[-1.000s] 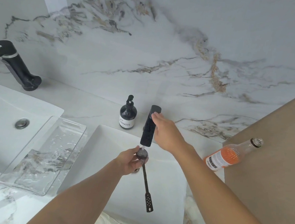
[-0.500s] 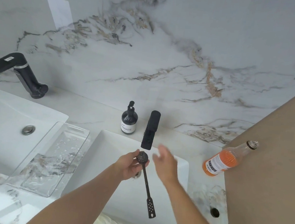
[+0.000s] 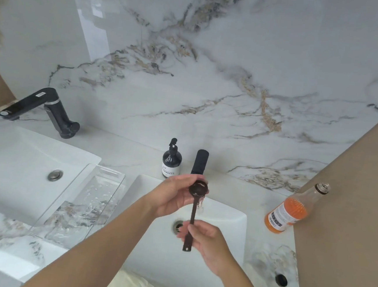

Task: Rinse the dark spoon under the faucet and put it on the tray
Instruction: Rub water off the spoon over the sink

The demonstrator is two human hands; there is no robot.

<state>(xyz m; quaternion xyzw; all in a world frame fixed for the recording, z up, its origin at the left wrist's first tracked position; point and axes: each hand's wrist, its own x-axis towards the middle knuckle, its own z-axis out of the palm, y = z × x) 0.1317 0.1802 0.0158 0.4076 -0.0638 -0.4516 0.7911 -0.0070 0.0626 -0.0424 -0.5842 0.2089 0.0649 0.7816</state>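
The spoon is dark, with a round bowl at its 12 o'clock end and a thin flat handle running to 6 o'clock, ending in a small hole. It hangs over the right sink, its bowl just below the faucet. The left hand cups the bowl, its grip curled around the rim. The right hand pinches the lower handle between thumb and fingers. Water near the bowl is a blur, hard to make out. At 9 o'clock of the sink lies the clear tray on the table. A soap bottle stands just beside the faucet at its 9 o'clock. At 3 o'clock stands an orange bottle, uncapped. The sink drain is partly hidden by the right hand.
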